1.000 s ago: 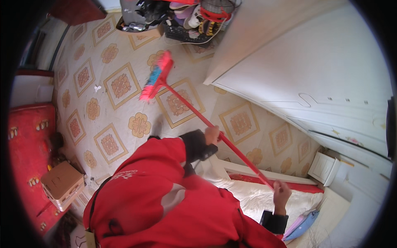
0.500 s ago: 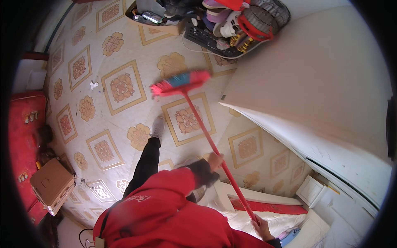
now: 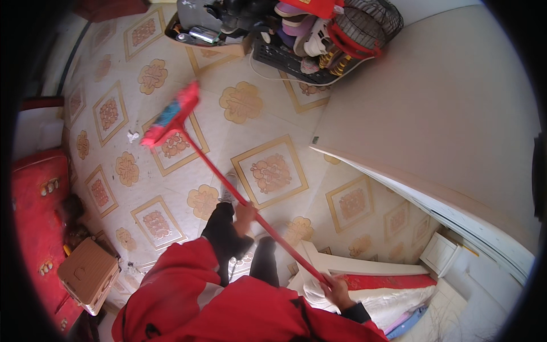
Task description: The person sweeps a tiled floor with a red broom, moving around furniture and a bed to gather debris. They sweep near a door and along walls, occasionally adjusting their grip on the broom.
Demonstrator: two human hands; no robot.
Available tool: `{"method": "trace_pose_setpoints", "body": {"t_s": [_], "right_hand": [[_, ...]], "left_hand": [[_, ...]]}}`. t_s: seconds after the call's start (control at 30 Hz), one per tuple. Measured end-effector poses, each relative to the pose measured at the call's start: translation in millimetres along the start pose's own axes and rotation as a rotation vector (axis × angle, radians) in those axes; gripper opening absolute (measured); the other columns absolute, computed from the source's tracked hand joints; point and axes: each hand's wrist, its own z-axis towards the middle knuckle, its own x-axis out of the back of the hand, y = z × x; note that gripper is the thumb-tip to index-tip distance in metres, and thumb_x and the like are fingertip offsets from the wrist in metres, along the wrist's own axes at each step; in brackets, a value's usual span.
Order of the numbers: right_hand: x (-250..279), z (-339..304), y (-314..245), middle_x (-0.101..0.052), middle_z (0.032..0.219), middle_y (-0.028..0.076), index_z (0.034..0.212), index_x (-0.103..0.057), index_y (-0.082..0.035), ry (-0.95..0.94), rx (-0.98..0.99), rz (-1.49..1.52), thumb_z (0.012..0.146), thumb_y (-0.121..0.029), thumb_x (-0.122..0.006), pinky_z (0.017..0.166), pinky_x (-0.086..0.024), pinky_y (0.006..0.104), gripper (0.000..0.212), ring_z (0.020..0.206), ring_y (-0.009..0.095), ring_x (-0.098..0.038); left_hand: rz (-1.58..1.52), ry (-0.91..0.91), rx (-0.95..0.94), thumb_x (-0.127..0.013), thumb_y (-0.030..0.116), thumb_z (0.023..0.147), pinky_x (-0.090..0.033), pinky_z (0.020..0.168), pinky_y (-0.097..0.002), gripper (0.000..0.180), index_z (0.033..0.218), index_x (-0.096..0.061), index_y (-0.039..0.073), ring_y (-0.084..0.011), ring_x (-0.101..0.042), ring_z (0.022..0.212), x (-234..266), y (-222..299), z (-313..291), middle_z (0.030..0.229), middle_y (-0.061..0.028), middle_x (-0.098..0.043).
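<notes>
A broom (image 3: 212, 163) with a red handle slants across the view, its red and blue head (image 3: 171, 117) resting on the patterned floor at the upper left. Around the middle of the handle my left hand (image 3: 245, 219) is closed. My right hand (image 3: 338, 292) grips the handle's near end, lower right. A small white scrap, maybe crumpled paper (image 3: 133, 137), lies just left of the broom head.
At the top are a box of odds and ends (image 3: 228, 48) and a black rack of shoes (image 3: 290, 67). A large pale cabinet (image 3: 421, 108) stands right. To the left are a red-covered surface (image 3: 37, 216) and a brown box (image 3: 88, 271).
The broom head has swept left across the floor, close to the white scrap, and turned to a steeper slant. Both hands have shifted left with the handle.
</notes>
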Motion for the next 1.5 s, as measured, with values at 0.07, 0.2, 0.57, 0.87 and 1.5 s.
{"method": "trace_pose_setpoints", "body": {"t_s": [0.07,0.2,0.57,0.87,1.5], "right_hand": [[-2,-75,16,-0.061,0.069,0.016,0.108,-0.058,-0.011,0.0,-0.267,0.122,0.078,-0.022,-0.063,0.053,-0.049,0.0354,0.032,0.064,0.031,-0.063],[-30,-157,34,-0.048,0.062,-0.002,0.1,-0.059,-0.004,0.152,-0.547,0.43,0.081,-0.012,-0.057,0.049,-0.037,0.0225,0.021,0.056,0.005,-0.045],[-65,36,36,-0.058,0.065,0.012,0.111,-0.057,-0.006,0.181,-0.137,0.407,0.081,-0.016,-0.059,0.053,-0.044,0.0299,0.031,0.057,0.017,-0.058],[-76,-5,29,-0.058,0.062,0.015,0.108,-0.059,-0.007,0.089,-0.19,0.352,0.08,-0.02,-0.06,0.052,-0.047,0.0329,0.031,0.055,0.024,-0.06],[-60,123,-70,-0.057,0.066,0.015,0.113,-0.054,-0.006,0.076,0.044,0.432,0.083,-0.015,-0.057,0.055,-0.046,0.0304,0.031,0.061,0.015,-0.06]], "left_hand": [[-0.027,-0.108,0.112,-0.054,0.014,0.076,-0.043,0.039,-0.0343,0.016,0.078,-0.053,-0.002,-0.0215,-0.057,0.046,-45,-19,-52,0.057,-0.0109,-0.057],[0.177,-0.344,-0.031,-0.054,0.018,0.071,-0.047,0.046,-0.036,0.02,0.077,-0.053,-0.002,-0.0243,-0.06,0.052,-124,-37,-119,0.056,-0.012,-0.056],[0.211,-0.081,-0.188,-0.052,0.016,0.079,-0.04,0.04,-0.0311,0.015,0.074,-0.054,0.001,-0.0164,-0.055,0.046,-93,16,76,0.056,-0.0075,-0.055],[0.16,-0.107,-0.106,-0.051,0.013,0.076,-0.044,0.042,-0.0325,0.017,0.085,-0.051,-0.003,-0.0193,-0.056,0.047,-47,6,13,0.056,-0.0095,-0.054],[0.272,0.01,-0.363,-0.052,0.021,0.08,-0.044,0.043,-0.0344,0.024,0.076,-0.055,-0.003,-0.0213,-0.059,0.049,15,88,120,0.059,-0.0131,-0.058]]}}
